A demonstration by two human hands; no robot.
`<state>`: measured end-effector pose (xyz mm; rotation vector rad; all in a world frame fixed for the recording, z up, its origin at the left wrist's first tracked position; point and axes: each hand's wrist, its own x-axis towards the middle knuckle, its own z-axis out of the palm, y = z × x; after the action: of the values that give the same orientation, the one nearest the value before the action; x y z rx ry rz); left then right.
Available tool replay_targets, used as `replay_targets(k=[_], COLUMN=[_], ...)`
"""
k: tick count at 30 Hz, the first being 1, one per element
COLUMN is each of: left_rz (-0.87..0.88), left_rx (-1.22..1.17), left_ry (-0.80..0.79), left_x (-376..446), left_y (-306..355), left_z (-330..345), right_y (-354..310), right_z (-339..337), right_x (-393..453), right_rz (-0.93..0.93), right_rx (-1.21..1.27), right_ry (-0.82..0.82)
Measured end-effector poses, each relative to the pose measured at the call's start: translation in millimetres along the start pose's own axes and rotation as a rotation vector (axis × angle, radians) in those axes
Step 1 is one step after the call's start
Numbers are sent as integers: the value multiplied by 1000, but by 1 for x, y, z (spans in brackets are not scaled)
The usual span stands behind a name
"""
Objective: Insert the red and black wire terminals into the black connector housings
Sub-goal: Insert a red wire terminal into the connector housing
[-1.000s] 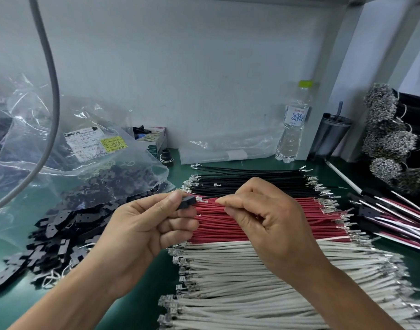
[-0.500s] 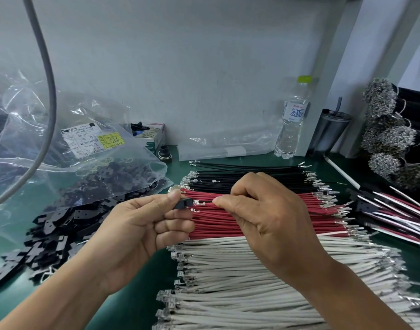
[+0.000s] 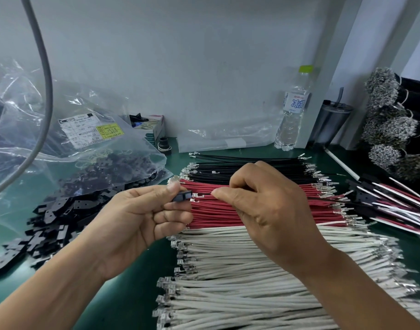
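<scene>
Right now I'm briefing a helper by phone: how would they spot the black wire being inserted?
Start at the flat rows of black, red and white wires on the green bench. Above the red row, the right hand pinches one thin black wire running into the small black connector housing that the left hand holds. It alone is lifted.

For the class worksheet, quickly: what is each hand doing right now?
Left hand: fingers pinch a black connector housing.
Right hand: fingers pinch a thin black wire whose tip meets the housing.
</scene>
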<state>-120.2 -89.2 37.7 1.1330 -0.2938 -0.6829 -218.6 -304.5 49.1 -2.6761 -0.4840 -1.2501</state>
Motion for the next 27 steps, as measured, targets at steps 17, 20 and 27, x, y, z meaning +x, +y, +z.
replay_targets(k=[17,20,27], left_rz=[8,12,-19], left_rx=[61,90,47], left_ry=[56,57,24], left_x=[0,0,-2], left_y=[1,3,4], left_z=[-7,-6,-7], right_y=[-6,-1,-9], right_z=[15,12,19], right_x=[-2,-1,-4], right_rz=[127,110,183], right_rx=[185,181,272], right_ry=[-52,-59,27])
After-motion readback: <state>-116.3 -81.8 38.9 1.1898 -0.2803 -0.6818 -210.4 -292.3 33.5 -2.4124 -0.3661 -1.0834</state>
